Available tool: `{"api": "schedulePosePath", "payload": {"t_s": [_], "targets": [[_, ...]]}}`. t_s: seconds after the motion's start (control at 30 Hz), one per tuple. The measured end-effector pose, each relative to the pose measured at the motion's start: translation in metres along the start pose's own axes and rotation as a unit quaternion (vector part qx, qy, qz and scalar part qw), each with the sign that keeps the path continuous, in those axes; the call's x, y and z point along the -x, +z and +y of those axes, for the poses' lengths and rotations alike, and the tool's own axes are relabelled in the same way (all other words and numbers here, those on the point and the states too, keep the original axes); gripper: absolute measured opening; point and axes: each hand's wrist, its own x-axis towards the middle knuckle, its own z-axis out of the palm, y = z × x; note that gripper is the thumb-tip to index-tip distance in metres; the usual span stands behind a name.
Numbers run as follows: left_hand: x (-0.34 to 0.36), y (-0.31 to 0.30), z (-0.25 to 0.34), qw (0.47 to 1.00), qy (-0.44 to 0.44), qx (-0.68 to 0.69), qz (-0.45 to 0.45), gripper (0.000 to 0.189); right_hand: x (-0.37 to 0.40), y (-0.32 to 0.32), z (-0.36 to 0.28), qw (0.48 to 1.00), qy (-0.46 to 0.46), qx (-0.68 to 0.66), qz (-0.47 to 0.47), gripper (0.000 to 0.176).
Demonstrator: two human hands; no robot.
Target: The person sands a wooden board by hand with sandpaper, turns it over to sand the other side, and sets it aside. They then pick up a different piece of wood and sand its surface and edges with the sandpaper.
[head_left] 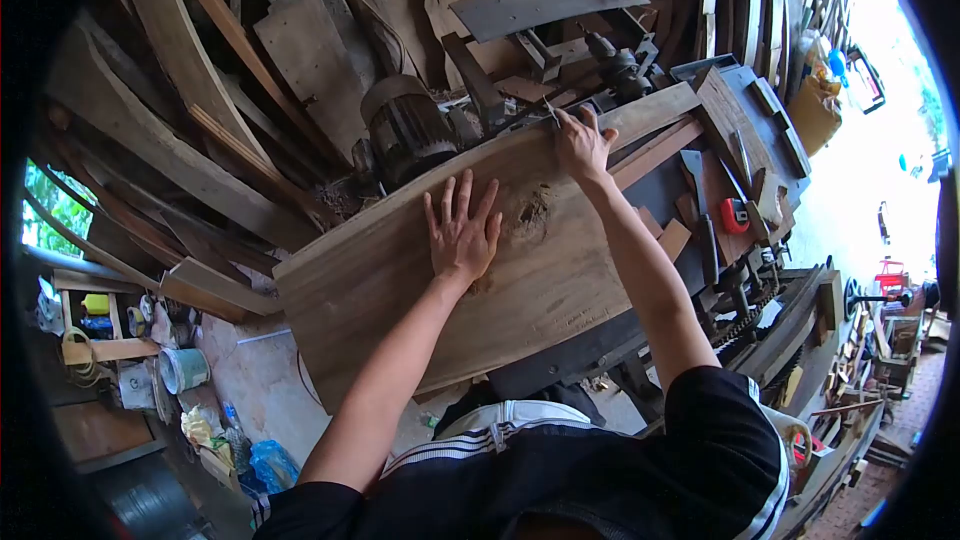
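Note:
A wide wooden board [370, 310] with a dark knot [534, 208] lies across the machine table in front of me. My left hand [463, 232] rests flat on its face, fingers spread, left of the knot. My right hand [584, 147] is at the board's far edge, fingers bent and drawn together near a small thin tip that sticks out beyond them. What these fingers hold, if anything, is too small to make out. A narrower plank [655, 112] shows just right of that hand.
Behind the board stand an electric motor [405, 125] and a metal machine with a flat plate [545, 8]. A red tape measure [735, 216] and a chisel-like tool [693, 172] lie to the right. Timber leans along the back; a bucket [185, 370] stands at left.

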Motion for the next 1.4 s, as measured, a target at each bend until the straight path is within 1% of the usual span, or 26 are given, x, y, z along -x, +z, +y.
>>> {"api": "schedulePosePath", "payload": {"t_s": [0.07, 0.1, 0.17, 0.23, 0.3, 0.37, 0.4, 0.43, 0.5, 0.57, 0.67, 0.7, 0.77, 0.8, 0.83, 0.9, 0.93, 0.97, 1.03, 1.1, 1.17, 1.2, 1.23, 1.3, 1.37, 1.4], "targets": [[-0.001, -0.001, 0.001, 1.000, -0.001, -0.001, -0.008, 0.049, 0.026, 0.002, 0.003, 0.993, -0.043, -0.005, 0.110, 0.052], [-0.001, -0.002, 0.001, 1.000, -0.001, -0.001, -0.009, 0.049, 0.042, -0.004, 0.004, 0.990, -0.059, 0.008, 0.131, 0.053], [-0.004, -0.002, 0.000, 1.000, -0.001, -0.003, -0.013, 0.049, 0.058, -0.005, 0.008, 0.985, -0.079, 0.036, 0.149, 0.052], [-0.001, -0.001, 0.001, 1.000, 0.000, -0.016, -0.012, 0.049, 0.044, -0.011, 0.003, 0.990, -0.075, 0.022, 0.121, 0.049], [0.000, -0.001, 0.002, 1.000, 0.002, -0.016, -0.009, 0.049, 0.020, -0.012, -0.005, 0.991, -0.064, -0.002, 0.122, 0.047], [-0.001, -0.002, 0.003, 1.000, 0.003, -0.017, -0.008, 0.049, 0.007, -0.010, -0.008, 0.997, -0.047, 0.005, 0.065, 0.047], [-0.002, -0.002, 0.002, 1.000, 0.003, -0.015, -0.005, 0.048, 0.012, -0.007, -0.007, 0.993, -0.060, 0.029, 0.093, 0.044], [-0.001, -0.001, 0.002, 1.000, 0.001, -0.013, -0.003, 0.048, 0.024, -0.007, -0.006, 0.994, -0.058, 0.029, 0.090, 0.044], [0.000, -0.001, 0.003, 1.000, -0.001, -0.016, -0.006, 0.048, 0.048, -0.010, -0.002, 0.977, -0.101, 0.072, 0.176, 0.043], [-0.003, 0.000, 0.000, 1.000, -0.003, -0.021, -0.009, 0.048, 0.047, -0.012, -0.003, 0.980, -0.099, 0.052, 0.166, 0.041], [0.001, 0.002, 0.003, 1.000, 0.003, -0.012, 0.008, 0.049, 0.020, -0.012, -0.005, 0.992, -0.061, 0.001, 0.111, 0.035], [-0.001, 0.000, 0.003, 1.000, -0.001, -0.015, -0.004, 0.049, 0.011, -0.011, -0.002, 0.992, -0.063, 0.002, 0.113, 0.035], [-0.001, -0.002, 0.002, 1.000, -0.004, -0.022, -0.016, 0.049, 0.001, -0.004, -0.001, 0.999, -0.020, -0.033, 0.026, 0.037], [-0.001, -0.002, 0.003, 1.000, -0.004, -0.023, -0.018, 0.049, 0.007, 0.000, 0.006, 0.998, -0.025, -0.043, 0.038, 0.041], [-0.001, -0.001, 0.003, 0.999, -0.004, -0.025, -0.020, 0.049, 0.017, 0.000, 0.011, 0.998, -0.028, -0.044, 0.038, 0.041], [-0.002, 0.000, 0.002, 0.999, -0.004, -0.027, -0.018, 0.049, 0.031, 0.001, 0.020, 0.992, -0.069, -0.055, 0.095, 0.044], [-0.001, 0.000, 0.002, 0.999, -0.001, -0.027, -0.019, 0.050, 0.028, -0.002, 0.022, 0.994, -0.064, -0.052, 0.073, 0.042], [0.001, 0.000, 0.001, 0.999, -0.003, -0.027, -0.025, 0.050, 0.024, -0.009, 0.017, 0.993, -0.065, -0.043, 0.084, 0.035], [-0.001, 0.000, 0.002, 0.999, -0.002, -0.034, -0.024, 0.050, 0.001, -0.013, 0.008, 0.999, -0.027, -0.029, 0.002, 0.031], [-0.001, 0.000, 0.003, 0.999, -0.001, -0.032, -0.018, 0.050, -0.014, 0.000, 0.009, 0.999, -0.015, -0.029, -0.004, 0.030], [0.001, -0.001, 0.004, 0.999, -0.005, -0.029, -0.018, 0.050, -0.004, 0.001, 0.010, 0.997, -0.019, -0.064, 0.030, 0.033], [0.000, -0.001, 0.003, 1.000, -0.001, -0.026, -0.013, 0.050, 0.010, 0.000, 0.016, 0.993, -0.048, -0.072, 0.079, 0.035], [-0.001, -0.002, 0.002, 1.000, 0.003, -0.024, -0.009, 0.050, 0.020, 0.000, 0.018, 0.993, -0.052, -0.074, 0.076, 0.035], [-0.004, -0.001, -0.001, 1.000, -0.004, -0.016, -0.006, 0.051, 0.035, -0.001, 0.022, 0.986, -0.082, -0.084, 0.117, 0.035], [0.001, 0.001, 0.003, 1.000, 0.000, -0.005, -0.003, 0.051, 0.020, -0.006, 0.015, 0.989, -0.081, -0.054, 0.107, 0.035], [0.000, 0.002, 0.003, 1.000, -0.002, -0.008, -0.004, 0.051, 0.004, -0.005, 0.010, 0.998, -0.041, -0.032, 0.043, 0.035]]}}
